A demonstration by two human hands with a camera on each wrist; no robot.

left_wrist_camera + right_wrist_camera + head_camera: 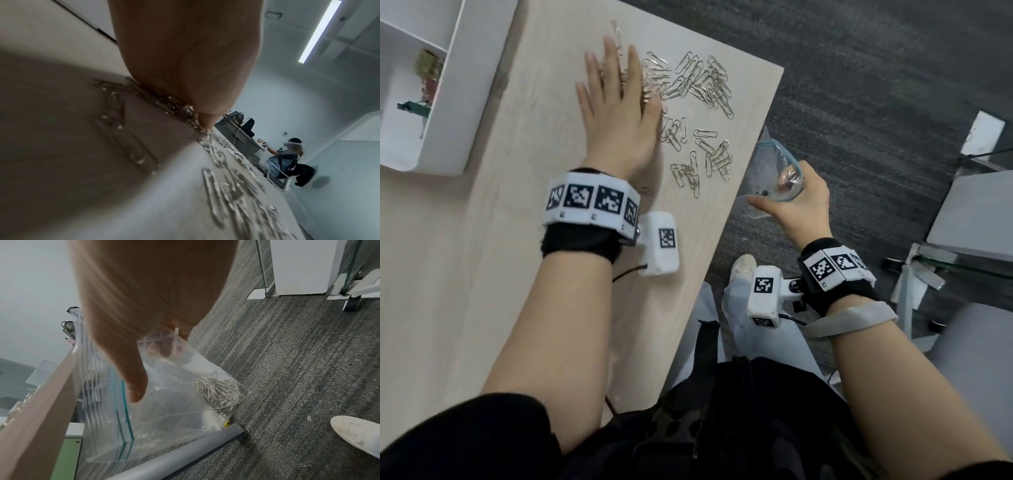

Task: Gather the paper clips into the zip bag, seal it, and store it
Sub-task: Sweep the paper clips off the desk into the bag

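Several silver paper clips (698, 82) lie scattered near the right edge of the wooden table (517, 240). My left hand (613, 78) lies flat on the table with straight fingers, its side against the clips and covering some of them. The left wrist view shows the hand's edge (185, 56) pressed against clips (232, 186). Just off the table's right edge, my right hand (798, 202) grips the mouth of the clear zip bag (774, 171), which is held open. The bag (164, 410) hangs below the table edge (41, 418) with a heap of clips (218, 394) in its bottom corner.
A white shelf unit (448, 102) stands on the table at the far left. Grey carpet lies below the bag, with a loose clip (370, 418) near my white shoe (357, 433). Glass-and-metal furniture (969, 212) stands at the right.
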